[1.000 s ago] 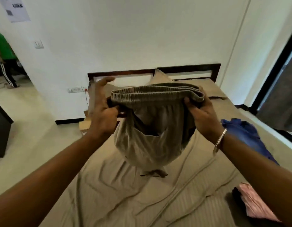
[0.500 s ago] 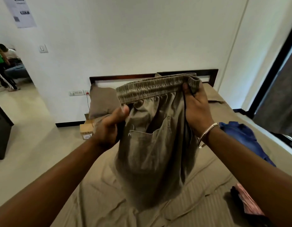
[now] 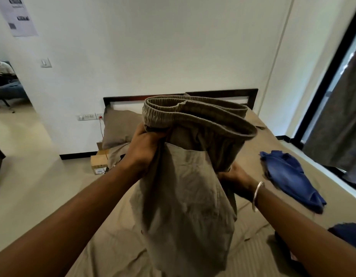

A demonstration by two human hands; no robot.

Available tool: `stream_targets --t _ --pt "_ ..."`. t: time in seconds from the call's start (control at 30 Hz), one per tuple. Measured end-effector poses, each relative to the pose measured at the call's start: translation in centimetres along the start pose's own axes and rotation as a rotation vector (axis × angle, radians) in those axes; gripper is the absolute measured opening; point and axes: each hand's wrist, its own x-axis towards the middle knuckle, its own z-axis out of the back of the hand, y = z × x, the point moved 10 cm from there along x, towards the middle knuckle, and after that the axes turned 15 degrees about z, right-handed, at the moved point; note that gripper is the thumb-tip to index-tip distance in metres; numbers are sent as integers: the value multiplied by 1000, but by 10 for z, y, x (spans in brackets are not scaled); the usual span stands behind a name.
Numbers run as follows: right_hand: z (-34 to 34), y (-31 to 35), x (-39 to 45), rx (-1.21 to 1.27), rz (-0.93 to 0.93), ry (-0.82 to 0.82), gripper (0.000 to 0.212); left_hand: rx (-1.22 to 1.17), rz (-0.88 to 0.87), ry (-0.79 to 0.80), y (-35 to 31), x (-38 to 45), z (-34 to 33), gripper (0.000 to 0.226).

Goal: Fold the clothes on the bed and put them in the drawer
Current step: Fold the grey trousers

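Olive-brown shorts (image 3: pixel 185 196) with an elastic waistband hang in the air over the bed (image 3: pixel 259 242). My left hand (image 3: pixel 145 148) grips them just under the waistband on the left side. My right hand (image 3: pixel 236 179) is lower, partly hidden behind the cloth, and holds the shorts' right side. A back pocket faces me. A blue denim garment (image 3: pixel 287 176) lies crumpled on the bed to the right. Another dark garment (image 3: pixel 347 236) shows at the right edge.
The bed has a brown sheet, a brown pillow (image 3: pixel 119 128) and a dark headboard (image 3: pixel 221 93) against the white wall. A cardboard box (image 3: pixel 99 164) sits on the floor left of the bed. A person (image 3: pixel 3 76) sits through the doorway far left. A dark curtain (image 3: pixel 337 120) hangs right.
My right hand left the waistband and dropped lower along the shorts' right side. My left hand stayed gripping the top left. The waistband's right end now flops forward, unsupported.
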Motion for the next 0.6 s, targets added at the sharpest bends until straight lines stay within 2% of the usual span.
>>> stream_targets --t 0.07,0.1,0.13,0.2,0.27,0.33,0.4,0.5,0.53,0.6 --pt "-2 -13 -13 21 2 -94 84 31 -41 43 -9 -1 -9 30" --pt "-3 -13 -18 74 28 -129 86 50 -62 57 -12 -2 -13 38" --pt "-9 -10 -21 111 48 -120 91 54 -74 67 -15 -2 -15 43" --pt "-29 -1 -23 113 34 -8 96 52 -76 50 -17 2 -16 39" --pt "-33 7 -20 -24 56 31 80 76 -80 19 -18 6 -14 33" --pt "-11 22 -9 -75 152 -120 55 126 -79 -7 -16 9 -10 31" --pt "12 46 -1 81 252 -244 49 147 -31 -14 -9 11 -5 26" --pt "22 72 19 132 274 -178 72 162 95 11 9 14 0 27" --pt "20 78 24 75 255 -161 70 178 133 14 15 14 1 29" --pt "25 90 30 21 227 -173 51 197 174 40 20 15 2 40"
